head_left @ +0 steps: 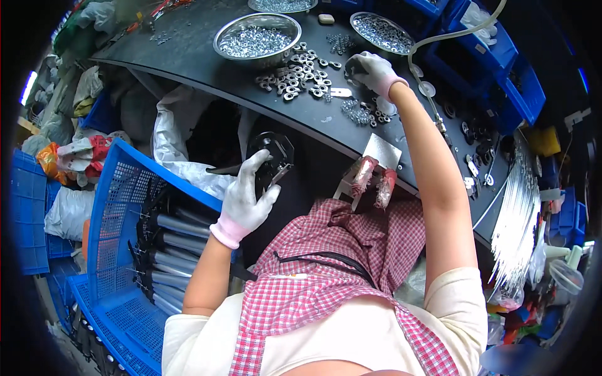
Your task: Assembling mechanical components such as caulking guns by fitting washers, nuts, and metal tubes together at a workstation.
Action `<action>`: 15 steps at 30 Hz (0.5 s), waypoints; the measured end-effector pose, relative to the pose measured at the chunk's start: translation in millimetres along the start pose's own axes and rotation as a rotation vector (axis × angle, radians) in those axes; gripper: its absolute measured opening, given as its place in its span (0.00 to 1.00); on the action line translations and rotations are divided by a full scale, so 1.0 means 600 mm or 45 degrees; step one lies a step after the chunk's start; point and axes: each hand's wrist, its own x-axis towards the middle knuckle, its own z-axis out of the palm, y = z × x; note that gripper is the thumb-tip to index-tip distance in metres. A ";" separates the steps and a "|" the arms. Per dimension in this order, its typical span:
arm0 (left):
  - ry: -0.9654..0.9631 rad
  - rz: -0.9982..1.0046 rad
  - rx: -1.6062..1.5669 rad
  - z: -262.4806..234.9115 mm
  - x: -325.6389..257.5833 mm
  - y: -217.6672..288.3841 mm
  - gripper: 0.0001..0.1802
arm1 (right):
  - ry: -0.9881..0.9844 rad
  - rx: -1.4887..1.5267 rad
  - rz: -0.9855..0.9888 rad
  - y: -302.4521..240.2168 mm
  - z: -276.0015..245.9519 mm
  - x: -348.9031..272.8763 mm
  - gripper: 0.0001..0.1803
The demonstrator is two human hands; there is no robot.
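Note:
My left hand (246, 199), in a white glove with a pink cuff, is raised before the table's front edge. Its thumb and fingers close around a shiny black part with a rounded, faceted head (279, 149); a thin metal piece shows by the thumb. My right hand (376, 74), gloved alike, reaches far over the table with fingers curled down. Whatever its fingertips hold, if anything, is hidden. Around that hand lie small coiled springs (356, 113), a flat metal strip (340, 92) and a heap of metal links with round holes (295, 75).
Steel bowls of small metal parts (257, 42) (381, 32) stand at the back of the dark table (188, 56). A metal fixture (381, 150) with two red-wrapped handles juts from the front edge. Left is a blue crate (116, 207) of grey tubes; right, a hose (433, 37) and blue bins (480, 31).

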 end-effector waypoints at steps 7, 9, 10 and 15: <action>-0.094 0.160 0.080 0.011 0.013 0.024 0.38 | -0.051 -0.161 -0.087 -0.016 0.002 -0.001 0.12; -0.078 0.185 0.100 0.010 0.021 0.031 0.38 | -0.002 -0.096 -0.050 -0.005 0.001 -0.017 0.10; -0.074 0.241 0.125 0.007 0.024 0.031 0.38 | 0.142 0.096 -0.120 -0.006 -0.006 -0.029 0.09; -0.083 0.396 0.158 0.005 0.038 0.050 0.46 | 0.255 0.664 -0.626 -0.214 -0.084 -0.147 0.06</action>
